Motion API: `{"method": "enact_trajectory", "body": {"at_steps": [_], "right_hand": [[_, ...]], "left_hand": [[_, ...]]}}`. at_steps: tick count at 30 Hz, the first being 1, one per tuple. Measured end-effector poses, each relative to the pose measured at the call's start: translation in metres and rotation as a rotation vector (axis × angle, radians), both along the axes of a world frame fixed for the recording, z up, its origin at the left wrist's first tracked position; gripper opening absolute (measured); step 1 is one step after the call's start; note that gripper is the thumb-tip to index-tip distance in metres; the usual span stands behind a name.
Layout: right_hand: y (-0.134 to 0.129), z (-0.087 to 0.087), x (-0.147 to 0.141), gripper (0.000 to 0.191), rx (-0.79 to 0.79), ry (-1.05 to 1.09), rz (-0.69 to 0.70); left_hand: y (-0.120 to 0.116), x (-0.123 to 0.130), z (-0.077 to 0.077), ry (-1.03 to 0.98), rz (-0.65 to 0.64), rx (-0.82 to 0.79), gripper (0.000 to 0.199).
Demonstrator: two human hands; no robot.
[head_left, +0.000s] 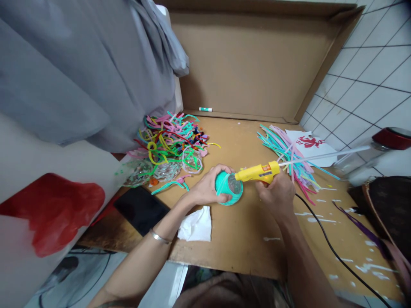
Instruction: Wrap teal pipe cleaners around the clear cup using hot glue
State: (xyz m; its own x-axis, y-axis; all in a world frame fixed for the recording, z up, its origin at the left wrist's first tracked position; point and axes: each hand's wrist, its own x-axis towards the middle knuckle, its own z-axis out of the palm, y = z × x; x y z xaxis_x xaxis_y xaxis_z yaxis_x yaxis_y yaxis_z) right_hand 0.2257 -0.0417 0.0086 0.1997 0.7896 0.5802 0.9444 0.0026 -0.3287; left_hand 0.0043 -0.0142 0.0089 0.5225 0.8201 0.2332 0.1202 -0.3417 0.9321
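A round turquoise-wrapped object (236, 199) with a clear, glassy-looking middle is gripped by my left hand (207, 187), whose fingers curl round its left side. My right hand (278, 194) is closed on the handle of a yellow glue gun (258, 173). The gun points left, its nozzle tip at the clear part of the round object, and a long translucent glue stick (324, 156) sticks out of its back. Whether the nozzle touches the surface cannot be made out. A crumpled white tissue (195, 224) lies below my left hand.
Tangled colourful pipe cleaners (173, 137) and a black tablet-like slab (141, 209) lie left. Straight pipe cleaners (289, 149), a red-patterned paper (313, 143), a clear jar (359, 160) and a brown bag (390, 209) are right. A black cord (324, 233) crosses the table; cardboard (250, 64) stands behind.
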Motion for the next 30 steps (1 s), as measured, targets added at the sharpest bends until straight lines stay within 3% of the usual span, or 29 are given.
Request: {"method": "enact_trajectory", "body": {"at_steps": [20, 30], "right_hand": [[-0.0004, -0.0008, -0.0016, 0.033, 0.037, 0.007, -0.005], [-0.0007, 0.0009, -0.0032, 0.033, 0.03, -0.007, 0.001]], "left_hand": [[-0.0034, 0.0007, 0.0067, -0.014, 0.007, -0.071, 0.061], [-0.0008, -0.0003, 0.0, -0.024, 0.01, -0.05, 0.062]]}}
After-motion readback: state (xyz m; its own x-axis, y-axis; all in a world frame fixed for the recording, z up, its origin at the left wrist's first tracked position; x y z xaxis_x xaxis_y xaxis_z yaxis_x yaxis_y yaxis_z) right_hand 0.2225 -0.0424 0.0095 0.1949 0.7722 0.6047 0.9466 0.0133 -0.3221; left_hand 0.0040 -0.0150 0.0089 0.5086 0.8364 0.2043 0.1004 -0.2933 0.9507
